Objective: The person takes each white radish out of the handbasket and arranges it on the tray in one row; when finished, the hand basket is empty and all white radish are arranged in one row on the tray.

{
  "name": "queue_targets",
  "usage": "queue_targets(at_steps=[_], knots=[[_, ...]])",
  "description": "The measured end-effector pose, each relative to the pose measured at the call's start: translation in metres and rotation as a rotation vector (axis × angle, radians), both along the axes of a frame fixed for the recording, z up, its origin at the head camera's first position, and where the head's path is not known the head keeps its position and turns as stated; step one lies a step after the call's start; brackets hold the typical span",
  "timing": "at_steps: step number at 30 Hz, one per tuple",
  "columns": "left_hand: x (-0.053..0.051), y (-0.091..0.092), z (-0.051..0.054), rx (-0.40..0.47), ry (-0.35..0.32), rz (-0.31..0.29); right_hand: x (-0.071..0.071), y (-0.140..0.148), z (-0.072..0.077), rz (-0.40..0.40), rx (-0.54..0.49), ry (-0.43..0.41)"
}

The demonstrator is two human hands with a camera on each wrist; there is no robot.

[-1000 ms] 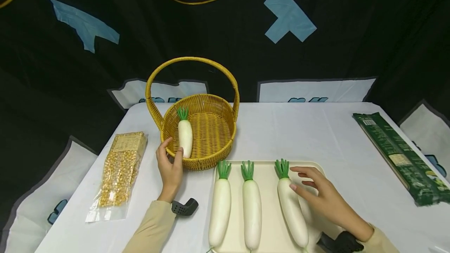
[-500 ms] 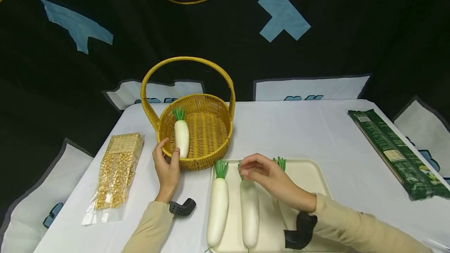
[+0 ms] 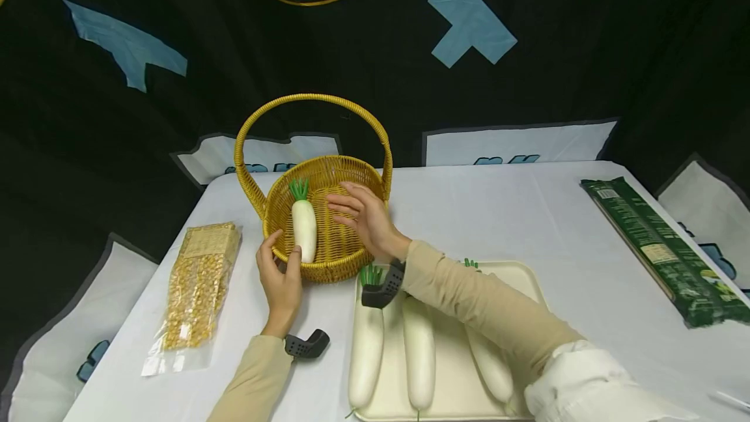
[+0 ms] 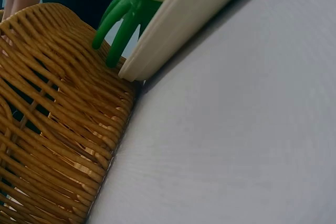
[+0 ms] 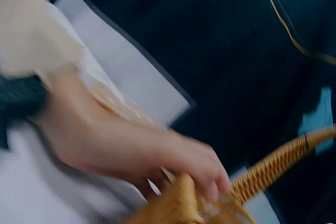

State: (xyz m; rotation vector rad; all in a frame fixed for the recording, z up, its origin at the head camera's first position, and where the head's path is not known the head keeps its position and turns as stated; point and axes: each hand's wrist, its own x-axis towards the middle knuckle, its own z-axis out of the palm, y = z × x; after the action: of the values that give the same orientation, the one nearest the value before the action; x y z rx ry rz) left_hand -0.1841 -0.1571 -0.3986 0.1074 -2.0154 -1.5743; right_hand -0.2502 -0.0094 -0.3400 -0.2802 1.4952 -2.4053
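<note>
A yellow woven basket [image 3: 328, 272] with a tall hoop handle stands at the table's back left, one white radish [image 3: 305, 230] with green leaf stubs inside. My left hand [image 3: 282, 288] holds the basket's front-left rim, thumb and index finger spread along it; its other fingers are hidden. Over the basket's right side is my right hand [image 3: 370, 221], fingers extended and nothing visible in them. Below that arm, a cream tray [image 3: 457, 383] bears a left radish [image 3: 366, 357], a middle radish [image 3: 419, 357] and a right radish [image 3: 491, 366], partly covered by the sleeve.
A clear bag of corn kernels [image 3: 196, 292] lies left of the basket. On the right side of the white-covered table [image 3: 486, 213] is a long green packet [image 3: 662, 249]. A black curtain [image 3: 351, 51] hangs behind the table.
My right hand has moved left and forward, from beside the right radish, past the middle one, to over the basket. My left hand has stayed at the rim, and the radishes have not moved.
</note>
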Motion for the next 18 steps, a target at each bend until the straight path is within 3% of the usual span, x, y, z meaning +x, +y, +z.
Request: queue_targets(at_steps=[3, 7, 10, 18], knots=[[-0.001, 0.003, -0.001, -0.008, -0.002, 0.001, -0.017, -0.015, -0.004, -0.022, -0.021, -0.034], [-0.001, 0.003, -0.001, -0.014, 0.006, 0.014, -0.029, -0.041, -0.012, -0.044, -0.034, -0.089], [-0.001, 0.003, -0.001, -0.011, 0.004, 0.019, -0.034, -0.055, -0.019, -0.039, 0.025, -0.105], [0.000, 0.003, 0.000, -0.011, -0.007, 0.024, -0.040, -0.065, -0.026, -0.026, 0.286, 0.022]])
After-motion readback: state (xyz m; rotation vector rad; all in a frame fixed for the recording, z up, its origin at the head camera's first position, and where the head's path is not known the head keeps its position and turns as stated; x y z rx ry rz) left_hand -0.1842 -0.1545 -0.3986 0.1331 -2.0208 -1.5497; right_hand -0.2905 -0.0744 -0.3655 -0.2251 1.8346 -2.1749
